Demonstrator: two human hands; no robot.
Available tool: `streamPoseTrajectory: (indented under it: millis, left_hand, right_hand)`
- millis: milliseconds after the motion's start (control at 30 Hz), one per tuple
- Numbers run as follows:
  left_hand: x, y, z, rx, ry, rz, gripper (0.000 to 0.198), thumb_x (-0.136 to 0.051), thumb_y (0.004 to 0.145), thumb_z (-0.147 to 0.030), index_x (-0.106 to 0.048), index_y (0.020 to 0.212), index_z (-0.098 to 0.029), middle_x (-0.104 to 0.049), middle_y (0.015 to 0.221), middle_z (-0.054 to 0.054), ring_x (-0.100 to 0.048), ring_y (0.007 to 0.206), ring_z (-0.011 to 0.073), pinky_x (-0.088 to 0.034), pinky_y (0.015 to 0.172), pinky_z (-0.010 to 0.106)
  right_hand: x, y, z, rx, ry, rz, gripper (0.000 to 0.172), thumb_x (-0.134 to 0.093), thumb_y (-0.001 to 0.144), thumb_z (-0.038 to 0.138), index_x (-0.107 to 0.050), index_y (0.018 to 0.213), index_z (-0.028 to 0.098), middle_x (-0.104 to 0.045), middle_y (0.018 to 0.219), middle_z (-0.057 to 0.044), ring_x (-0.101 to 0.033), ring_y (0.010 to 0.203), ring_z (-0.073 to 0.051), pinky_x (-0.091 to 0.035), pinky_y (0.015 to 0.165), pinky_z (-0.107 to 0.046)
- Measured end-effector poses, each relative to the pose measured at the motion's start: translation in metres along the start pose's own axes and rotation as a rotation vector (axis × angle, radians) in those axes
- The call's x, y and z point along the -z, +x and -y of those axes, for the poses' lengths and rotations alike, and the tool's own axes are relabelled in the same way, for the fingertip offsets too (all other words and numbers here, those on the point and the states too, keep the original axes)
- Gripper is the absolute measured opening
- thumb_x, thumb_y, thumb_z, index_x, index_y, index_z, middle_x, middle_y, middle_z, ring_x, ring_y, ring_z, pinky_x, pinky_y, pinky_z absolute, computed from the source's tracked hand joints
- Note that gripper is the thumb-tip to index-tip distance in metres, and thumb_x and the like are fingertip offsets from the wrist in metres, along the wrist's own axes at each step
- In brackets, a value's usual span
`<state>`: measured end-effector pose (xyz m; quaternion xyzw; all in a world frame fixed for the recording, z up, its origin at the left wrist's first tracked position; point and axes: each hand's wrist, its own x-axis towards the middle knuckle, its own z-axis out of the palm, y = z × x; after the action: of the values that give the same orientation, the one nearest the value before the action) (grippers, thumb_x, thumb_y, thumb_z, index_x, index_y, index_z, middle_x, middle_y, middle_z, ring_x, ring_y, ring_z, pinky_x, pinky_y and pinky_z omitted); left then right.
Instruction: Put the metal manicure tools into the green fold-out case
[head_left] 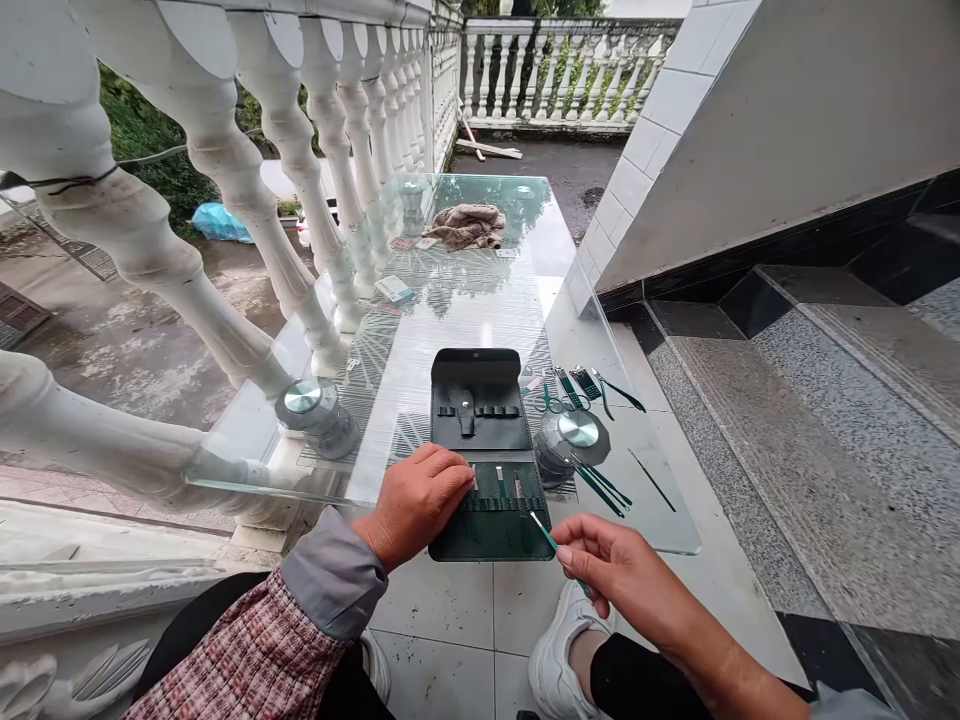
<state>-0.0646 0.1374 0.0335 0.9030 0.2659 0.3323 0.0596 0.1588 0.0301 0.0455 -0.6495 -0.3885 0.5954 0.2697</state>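
Observation:
A dark green manicure case (487,546) lies unfolded near the front edge of the glass table. Several slim metal-tipped tools stand in the elastic loops of its nearer panel; the far panel's loops look bare. My left hand (424,500) presses on the case's left side, fingers curled together over it. Between thumb and fingers, my right hand (611,565) pinches a slim green-handled manicure tool (545,532), its metal tip over the case's right edge. To the right lie green scissors (551,402), nail clippers (586,382), nippers (619,390), several green-handled tools (604,490) and a thin dark tool (651,480).
The glass table (450,310) stands between a white balustrade (247,190) and stone stairs (795,400). A crumpled brown cloth (469,227) and a small box (394,289) lie farther back. Round metal-capped table legs (577,429) show through the glass.

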Motion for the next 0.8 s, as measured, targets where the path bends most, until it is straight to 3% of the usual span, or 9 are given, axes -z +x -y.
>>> streamPoseTrajectory:
  millis: [167, 433, 600, 800]
  left_hand:
    - [-0.001, -0.001, 0.000, -0.006, 0.012, 0.039, 0.015, -0.048, 0.092, -0.020, -0.061, 0.085, -0.017, -0.064, 0.084, 0.003, -0.055, 0.078, 0.0137, -0.047, 0.069, 0.025]
    - [-0.001, 0.000, 0.001, -0.064, 0.079, 0.205, 0.016, -0.048, 0.092, -0.026, -0.061, 0.089, -0.017, -0.062, 0.087, 0.004, -0.053, 0.078, 0.0156, -0.045, 0.070, 0.028]
    - [-0.002, 0.001, 0.001, -0.089, 0.127, 0.211, 0.020, -0.046, 0.093, -0.027, -0.062, 0.086, -0.018, -0.060, 0.085, 0.004, -0.051, 0.076, 0.0156, -0.043, 0.068, 0.029]
    - [-0.002, 0.000, 0.001, -0.076, 0.113, 0.215, 0.019, -0.048, 0.092, -0.028, -0.062, 0.085, -0.018, -0.060, 0.086, 0.003, -0.051, 0.077, 0.0159, -0.042, 0.068, 0.029]
  right_hand:
    - [-0.003, 0.002, 0.001, 0.007, 0.056, -0.018, 0.029, -0.058, 0.066, 0.041, -0.053, 0.082, 0.018, -0.046, 0.059, 0.006, -0.040, 0.047, -0.007, -0.036, 0.039, -0.021]
    - [-0.010, 0.009, -0.013, 0.061, 0.090, -0.091, 0.022, -0.059, 0.068, 0.037, -0.049, 0.078, 0.020, -0.049, 0.058, 0.007, -0.041, 0.045, -0.007, -0.038, 0.039, -0.021]
    - [-0.012, 0.009, -0.012, 0.089, 0.023, -0.159, 0.019, -0.058, 0.069, 0.037, -0.049, 0.072, 0.021, -0.043, 0.055, 0.007, -0.040, 0.048, -0.008, -0.039, 0.042, -0.022]
    - [-0.009, 0.003, -0.009, 0.116, -0.075, -0.100, 0.024, -0.061, 0.064, 0.026, -0.052, 0.085, 0.021, -0.049, 0.070, 0.004, -0.047, 0.063, -0.010, -0.043, 0.055, -0.023]
